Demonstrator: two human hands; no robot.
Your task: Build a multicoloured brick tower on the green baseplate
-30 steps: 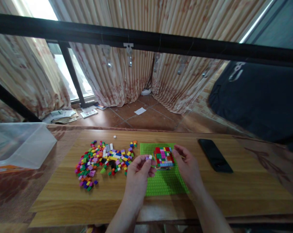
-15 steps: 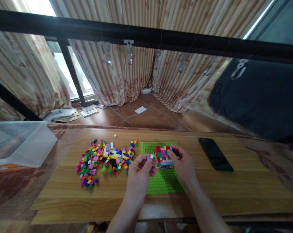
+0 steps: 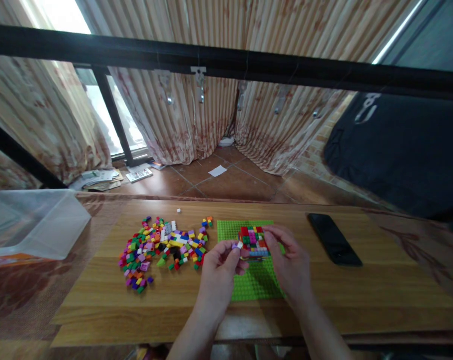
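A multicoloured block of toy bricks (image 3: pixel 253 238) stands on a green studded baseplate (image 3: pixel 254 285). My left hand (image 3: pixel 219 267), at the block's left side, pinches small white and purple toy bricks (image 3: pixel 237 245) between thumb and fingertips. Some of its other fingers curl underneath, close to the block's front left corner. On the opposite side, my right hand (image 3: pixel 289 257) has its thumb and fingers closed at the block's right edge. Those fingers hide part of that edge, and whether a loose brick is between them cannot be seen.
Loose toy bricks (image 3: pixel 144 245) lie in a spread heap on the wooden table (image 3: pixel 166 315), left of the baseplate. One white brick (image 3: pixel 179 211) sits apart near the far edge. A black phone (image 3: pixel 334 239) lies at right. A translucent plastic bin (image 3: pixel 57 220) stands far left.
My left hand has shifted slightly right, bringing the small bricks to the block's left edge. My right hand has moved slightly right, its fingers still at the block's right edge.
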